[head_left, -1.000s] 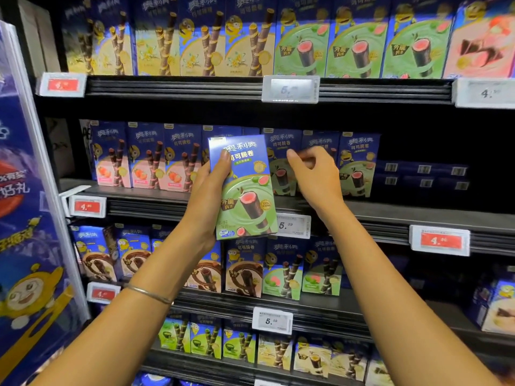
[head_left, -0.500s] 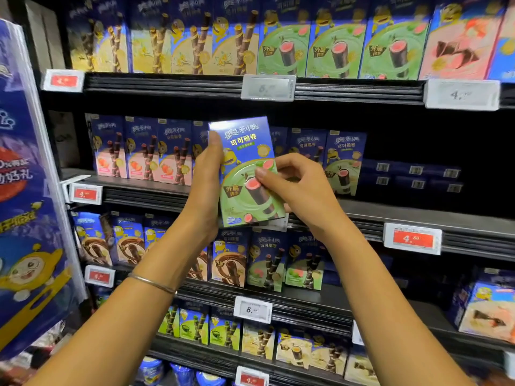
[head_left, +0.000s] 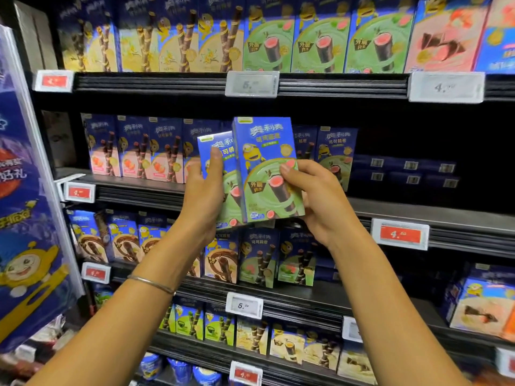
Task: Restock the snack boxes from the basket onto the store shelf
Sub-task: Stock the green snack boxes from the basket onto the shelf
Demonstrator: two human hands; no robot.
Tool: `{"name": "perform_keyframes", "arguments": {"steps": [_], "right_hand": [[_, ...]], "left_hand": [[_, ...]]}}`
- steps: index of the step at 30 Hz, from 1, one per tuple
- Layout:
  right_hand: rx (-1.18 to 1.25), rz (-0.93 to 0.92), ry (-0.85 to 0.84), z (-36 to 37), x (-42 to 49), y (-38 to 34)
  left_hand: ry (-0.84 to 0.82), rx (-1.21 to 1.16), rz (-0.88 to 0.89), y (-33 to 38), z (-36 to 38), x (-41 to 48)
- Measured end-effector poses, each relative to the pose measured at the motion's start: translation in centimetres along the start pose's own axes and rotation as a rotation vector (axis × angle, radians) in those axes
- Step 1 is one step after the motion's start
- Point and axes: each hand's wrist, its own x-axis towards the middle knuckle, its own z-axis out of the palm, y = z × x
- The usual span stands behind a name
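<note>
Up in front of the second shelf (head_left: 418,211), you are holding two blue-and-green snack boxes upright, overlapping and touching. Your left hand (head_left: 203,196) is gripping the rear box (head_left: 216,142) from its 9 o'clock side, thumb pressing on its front. Your right hand (head_left: 317,201) is pinching the front box (head_left: 267,168) at its 3 o'clock edge, thumb on the face, fingers curling behind. A red price tag (head_left: 400,234) is sitting at 4 o'clock.

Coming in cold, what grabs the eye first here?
Two green-and-blue snack boxes are held up at centre. The left hand grips the rear box, and the right hand grips the front box overlapping it. Behind them, the middle shelf looks dark and thinly stocked on its right side, above a red price tag.
</note>
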Motion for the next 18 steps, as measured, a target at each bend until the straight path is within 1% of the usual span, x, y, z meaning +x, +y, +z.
{"name": "perform_keyframes", "arguments": {"steps": [4, 7, 10, 13, 15, 18], "right_hand": [[-0.051, -0.045, 0.196, -2.3, 1.3, 0.2], [-0.100, -0.112, 0.298, -4.0, 2.4, 0.4], [-0.354, -0.167, 0.372, -5.3, 3.8, 1.1], [-0.615, -0.163, 0.413, -6.5, 5.3, 1.5], [-0.739, -0.147, 0.424, -7.0, 6.4, 1.4], [-0.879, -0.113, 0.441, -7.3, 8.0, 1.5]], "left_hand": [[0.030, -0.041, 0.051, 0.1, -0.3, 0.2], [0.049, -0.055, 0.044, 0.3, -0.4, 0.3], [0.044, -0.063, 0.042, 0.6, -0.2, 0.5], [0.042, -0.067, 0.042, 1.0, 0.2, 0.7], [0.039, -0.057, 0.028, 1.2, 0.4, 0.7], [0.011, -0.041, 0.070, 1.2, 0.6, 1.0]]}}
